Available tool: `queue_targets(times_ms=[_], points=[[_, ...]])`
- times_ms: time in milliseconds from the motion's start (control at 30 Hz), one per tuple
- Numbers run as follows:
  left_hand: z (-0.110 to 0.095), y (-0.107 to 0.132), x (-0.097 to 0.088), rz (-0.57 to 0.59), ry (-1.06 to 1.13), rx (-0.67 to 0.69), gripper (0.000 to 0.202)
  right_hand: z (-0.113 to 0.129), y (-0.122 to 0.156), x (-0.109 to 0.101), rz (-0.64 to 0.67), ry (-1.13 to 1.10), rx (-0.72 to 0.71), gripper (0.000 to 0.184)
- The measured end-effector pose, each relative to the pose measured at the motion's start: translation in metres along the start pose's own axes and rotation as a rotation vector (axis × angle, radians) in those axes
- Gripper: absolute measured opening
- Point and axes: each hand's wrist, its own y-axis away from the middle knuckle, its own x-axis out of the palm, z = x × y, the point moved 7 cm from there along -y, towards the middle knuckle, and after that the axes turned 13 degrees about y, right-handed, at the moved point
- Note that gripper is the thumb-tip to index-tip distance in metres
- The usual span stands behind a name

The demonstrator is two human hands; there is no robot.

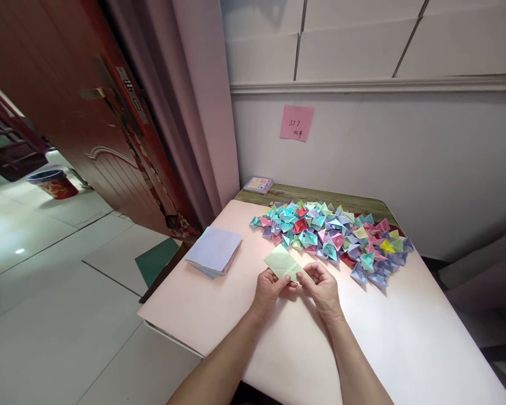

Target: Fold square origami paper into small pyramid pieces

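Note:
Between my two hands, just above the table, is a pale green sheet of origami paper with a crease across it. My left hand pinches its near left edge, thumb on top and fingers beneath. My right hand grips the near right corner between thumb and curled fingers. Beyond the hands lies a wide heap of small folded paper boats in blue, purple, pink, red, green and yellow. To the left sits a stack of square paper, a lilac sheet on top.
The table has a pale pink cover. A small packet of paper lies at its back left corner. On the wall is a pink note. A brown door and purple curtain stand left; a bin is on the floor.

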Motion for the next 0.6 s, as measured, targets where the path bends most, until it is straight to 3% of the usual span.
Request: queue_targets(times_ms=[133, 300, 467, 600], points=[[0.003, 0.0, 0.002, 0.005, -0.04, -0.011, 0.046, -0.004, 0.0, 0.008, 0.109, -0.085, 0.075, 0.056], [0.002, 0.0, 0.005, 0.021, -0.068, -0.01, 0.044, -0.002, 0.002, 0.011, 0.165, -0.031, 0.088, 0.042], [-0.012, -0.003, 0.004, -0.008, 0.193, 0.082, 0.033, 0.001, 0.002, 0.011, 0.198, -0.023, 0.079, 0.042], [-0.011, -0.005, 0.004, 0.02, 0.331, -0.005, 0.029, 0.006, 0.005, 0.017, 0.269, -0.078, 0.053, 0.036]])
